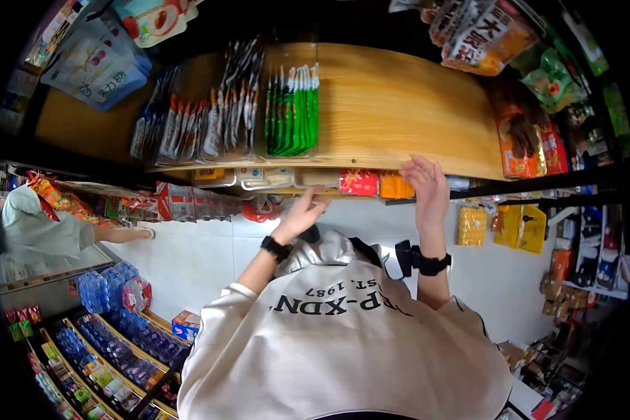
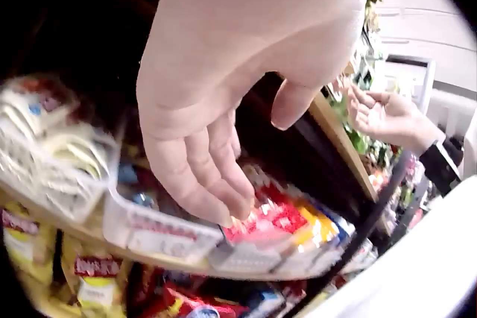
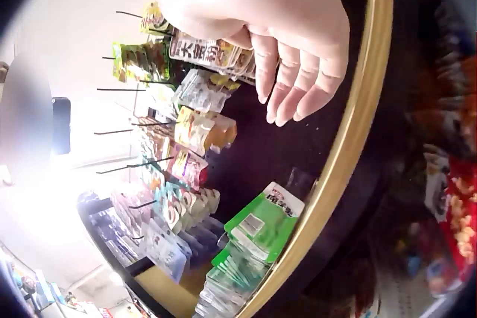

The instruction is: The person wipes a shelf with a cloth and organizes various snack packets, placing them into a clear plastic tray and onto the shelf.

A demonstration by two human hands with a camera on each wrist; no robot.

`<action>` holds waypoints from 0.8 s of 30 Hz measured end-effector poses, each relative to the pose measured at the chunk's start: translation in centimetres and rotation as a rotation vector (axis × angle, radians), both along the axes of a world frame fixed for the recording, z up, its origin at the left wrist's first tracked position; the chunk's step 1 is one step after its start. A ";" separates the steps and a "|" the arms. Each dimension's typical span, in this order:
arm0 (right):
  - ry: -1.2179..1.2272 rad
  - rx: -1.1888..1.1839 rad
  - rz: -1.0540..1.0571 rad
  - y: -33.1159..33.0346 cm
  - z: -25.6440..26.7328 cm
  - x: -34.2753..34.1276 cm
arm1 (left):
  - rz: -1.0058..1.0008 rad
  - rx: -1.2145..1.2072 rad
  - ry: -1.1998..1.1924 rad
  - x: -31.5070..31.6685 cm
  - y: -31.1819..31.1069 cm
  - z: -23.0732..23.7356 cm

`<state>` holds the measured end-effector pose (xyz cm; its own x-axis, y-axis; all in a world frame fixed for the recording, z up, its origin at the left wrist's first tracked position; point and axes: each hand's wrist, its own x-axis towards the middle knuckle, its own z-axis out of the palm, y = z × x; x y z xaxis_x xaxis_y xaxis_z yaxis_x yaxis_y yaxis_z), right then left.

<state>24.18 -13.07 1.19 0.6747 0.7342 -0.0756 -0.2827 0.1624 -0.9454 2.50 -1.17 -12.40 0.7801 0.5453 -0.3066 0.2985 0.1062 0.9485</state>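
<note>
My left hand (image 1: 303, 215) hangs in front of the lower shelf, with loosely bent fingers and nothing in its grasp. In the left wrist view, the fingertips overlap a red packet (image 2: 270, 221) beside a clear plastic bin (image 2: 164, 232). My right hand (image 1: 427, 192) is raised at the front edge of the wooden shelf (image 1: 406, 115), palm showing and fingers loosely extended, holding nothing. Green packets (image 1: 292, 115) stand in a row in a clear box to its left. From the right wrist, the same hand (image 3: 287, 42) appears beyond the shelf's edge, above a green packet (image 3: 264, 221).
Upright packets (image 1: 217, 115) fill more boxes on the shelf's left. Bagged snacks (image 1: 483, 35) hang at the upper right, near red packs (image 1: 518, 147). Yellow bags (image 2: 93, 269) sit below the bins. Another person's leg (image 1: 122, 234) shows at left, near bottled-water packs (image 1: 101, 287).
</note>
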 end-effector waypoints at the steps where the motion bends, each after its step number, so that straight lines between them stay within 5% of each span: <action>1: 0.010 -0.015 -0.031 -1.6 -0.5 0.0 | -0.010 0.001 0.001 1.3 -0.7 0.3; 4: 0.010 -0.033 -0.077 -5.6 -1.8 0.0 | -0.007 -0.189 0.223 5.1 -1.7 0.3; 8: -0.004 -0.116 -0.118 -9.7 -2.9 0.1 | 0.216 -0.339 0.111 8.2 -1.8 -5.2; 14: -0.155 -0.195 -0.012 -12.8 -4.1 0.7 | 0.302 -0.588 -0.076 4.0 -3.9 -3.0; 18: -0.244 -0.329 0.233 -12.9 -6.6 1.0 | 0.204 -0.583 -0.106 -2.8 -7.3 0.6; 24: -0.415 -0.571 0.769 -10.1 -7.9 -1.3 | 0.074 -0.481 0.169 -12.2 -11.5 9.3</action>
